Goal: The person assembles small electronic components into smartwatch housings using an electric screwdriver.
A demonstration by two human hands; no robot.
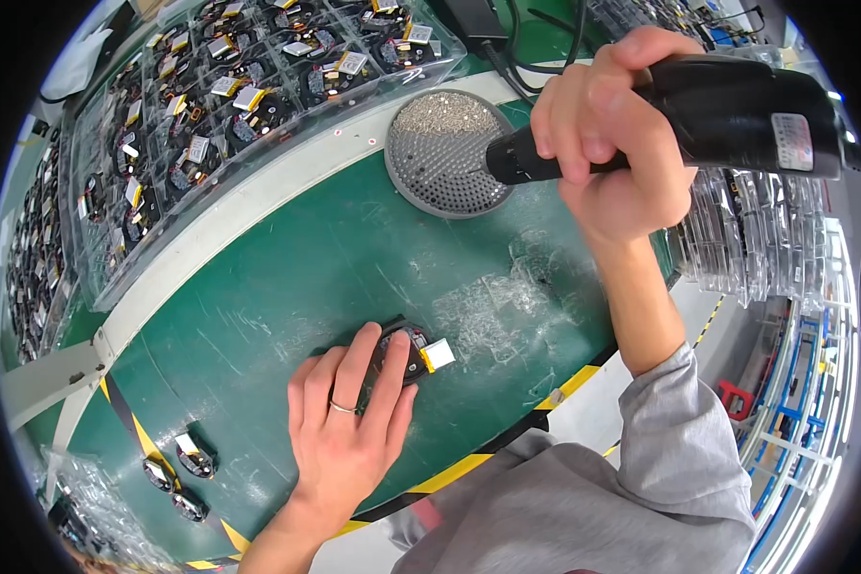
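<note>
My right hand [622, 143] is wrapped round a black electric screwdriver [737, 110], held sideways above the bench. The screwdriver's nose points left, over the right side of a round grey perforated screw tray [430, 167]. Many tiny screws [450, 113] lie heaped at the tray's far side, and others sit in its holes. Lower down, my left hand [349, 430] holds a round black electronic assembly [414, 365] against the green bench, fingers over its left part. A small silver battery with yellow tape [439, 355] sticks out from the assembly's right edge.
Clear compartment trays [201, 124] full of similar assemblies stand behind a pale rail [249, 206]. Three small round parts [195, 455] lie at the near left by striped tape. Stacked clear trays [756, 234] stand at the right. Black cables [517, 57] run behind the screw tray.
</note>
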